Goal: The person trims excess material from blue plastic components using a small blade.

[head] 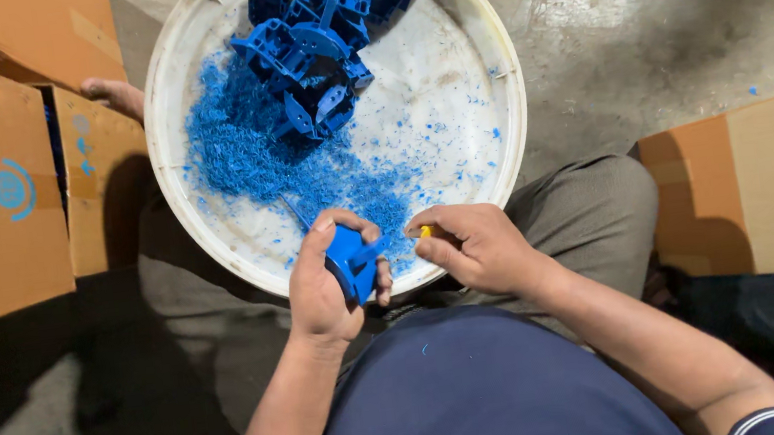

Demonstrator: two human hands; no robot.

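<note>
Left hand (322, 289) clamped on blue plastic part (353, 261); right hand (474, 246) pinched around small yellow tool (425, 232), above white tub (189, 45) of blue shavings (242, 157).

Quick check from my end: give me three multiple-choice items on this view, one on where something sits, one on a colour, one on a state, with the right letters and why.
1. Where does the pile of blue plastic parts lie?
A. in the far part of the white basin
B. inside the cardboard box
C. on the floor to the right

2. What colour is the small tool in the right hand?
A. red
B. yellow
C. green

3. What is the left hand doing?
A. resting open and empty
B. gripping a blue part
C. holding the basin rim

Answers:
1 A, the parts are heaped at the basin's far side, above the blue shavings.
2 B, a yellow tip shows at the right fingers.
3 B, the left fingers wrap round the blue part over the basin's near rim.
</note>
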